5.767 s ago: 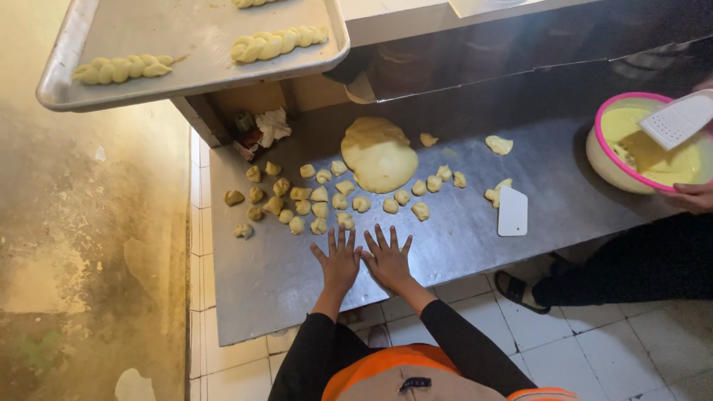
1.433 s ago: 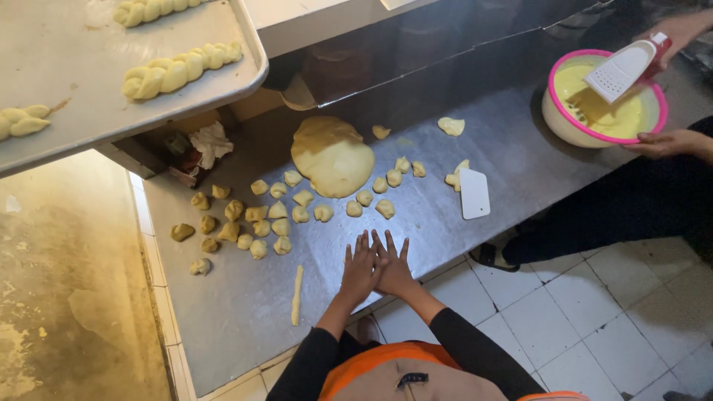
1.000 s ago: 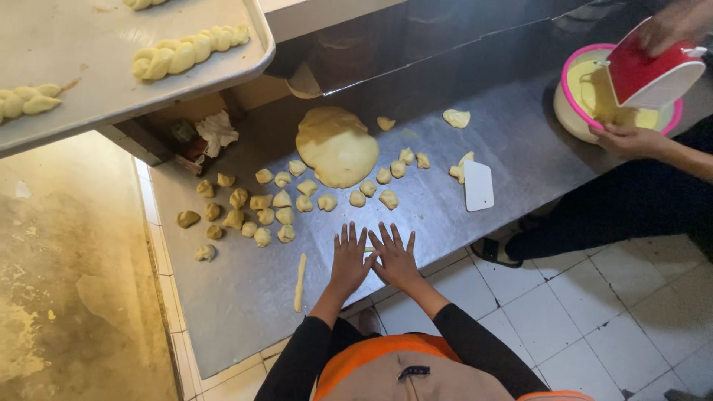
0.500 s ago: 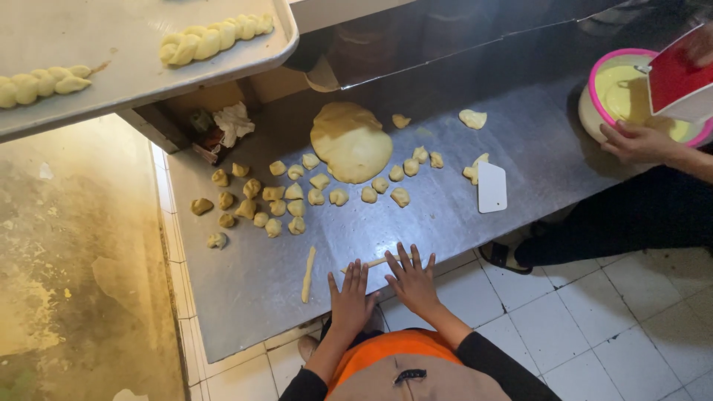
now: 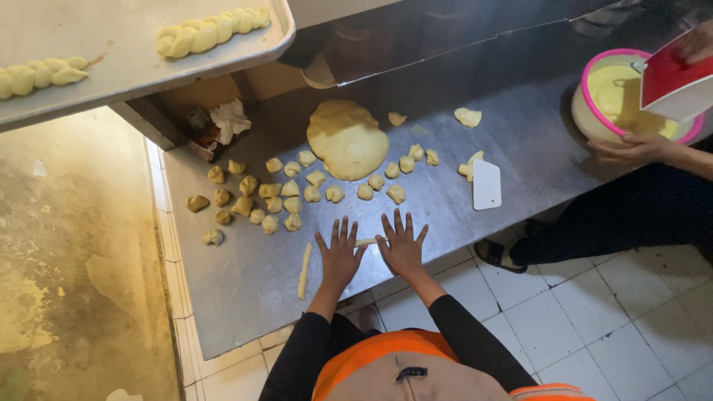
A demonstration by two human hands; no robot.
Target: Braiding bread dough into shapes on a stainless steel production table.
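Head view: the left hand point(image 5: 339, 256) and right hand point(image 5: 402, 247) are laid flat with fingers spread on the steel table point(image 5: 245, 297), with a thin dough strand point(image 5: 365, 242) pressed between and beneath them. A finished dough rope point(image 5: 304, 271) lies just left of the left hand. Farther off, small dough pieces point(image 5: 282, 197) are scattered before a large dough mound point(image 5: 347, 139).
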